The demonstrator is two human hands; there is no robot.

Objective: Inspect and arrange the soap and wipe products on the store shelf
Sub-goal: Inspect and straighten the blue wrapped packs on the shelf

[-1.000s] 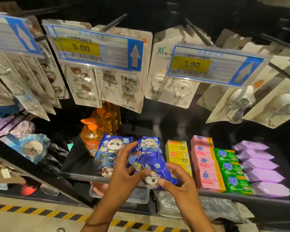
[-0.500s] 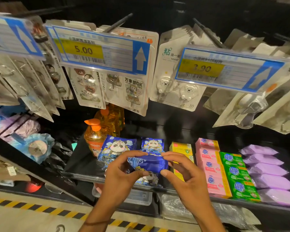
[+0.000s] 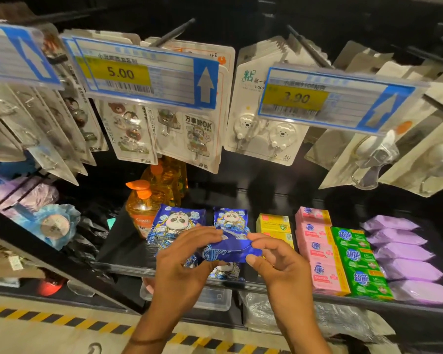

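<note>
Pack (image 3: 232,249) between left grip (image 3: 182,264), right grip (image 3: 279,263)

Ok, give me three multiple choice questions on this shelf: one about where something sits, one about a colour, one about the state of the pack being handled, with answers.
1. Where do the green soap boxes sit?
A) left of the pump bottles
B) between the pink soap boxes and the soft packs at the far right
C) on a peg

2. What colour are those soft packs?
A) purple
B) orange
C) white

3. The blue panda pack nearest the camera is:
A) lying flat on the shelf
B) hanging from a peg
C) held in both hands

Answers: 1 B, pink boxes lie to their left, soft packs to their right. 2 A, all are purple. 3 C, the left hand and right hand pinch its ends.
</note>
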